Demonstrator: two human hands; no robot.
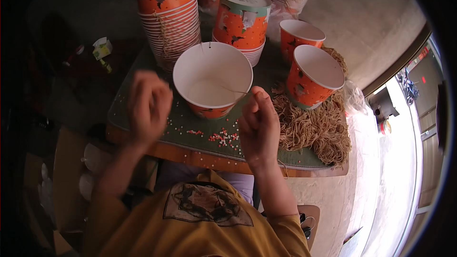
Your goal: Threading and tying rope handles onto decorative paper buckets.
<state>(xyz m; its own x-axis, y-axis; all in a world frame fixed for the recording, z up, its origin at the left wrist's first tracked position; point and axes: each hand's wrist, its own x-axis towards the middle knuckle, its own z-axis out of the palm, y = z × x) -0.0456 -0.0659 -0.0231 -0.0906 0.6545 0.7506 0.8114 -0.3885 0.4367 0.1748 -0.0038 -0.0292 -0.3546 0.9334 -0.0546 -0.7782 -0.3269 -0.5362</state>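
Observation:
An orange paper bucket [213,77] with a white inside stands open on the green table mat [143,100], straight ahead of me. A thin tan string [232,90] runs across its inside from the right rim. My right hand [258,126] is closed beside the bucket's right rim, pinching the end of that string. My left hand [146,107] is blurred, hovering left of the bucket with fingers curled; whether it holds anything cannot be told.
A tall stack of orange buckets [169,14] tied with twine stands at the back left, an upturned stack [242,19] behind the open bucket, two open buckets [314,76] at right. A heap of tan string [314,128] and small punched paper dots [223,138] lie on the mat.

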